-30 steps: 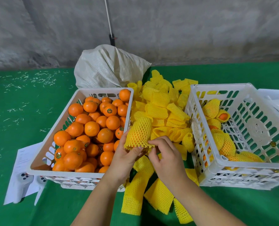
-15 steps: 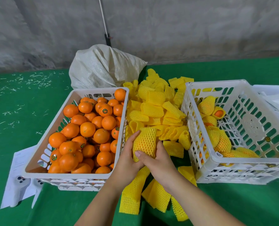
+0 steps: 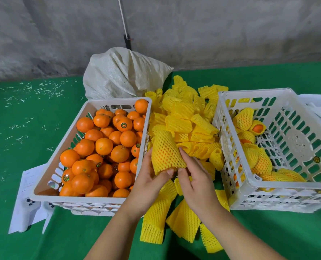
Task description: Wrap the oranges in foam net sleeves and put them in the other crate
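The net (image 3: 166,152) now covers the orange more. Both hands, left hand (image 3: 148,182) and right hand (image 3: 195,177), pinch its bottom edge, between the two crates.

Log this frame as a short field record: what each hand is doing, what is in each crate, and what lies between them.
left hand: grips the sleeved orange from the left
right hand: holds the sleeve's lower edge, from the right
left crate: heaped with bare oranges
right crate: a few wrapped oranges, mostly along its left side
between crates: pile of empty sleeves
behind: white sack
surface: green cloth
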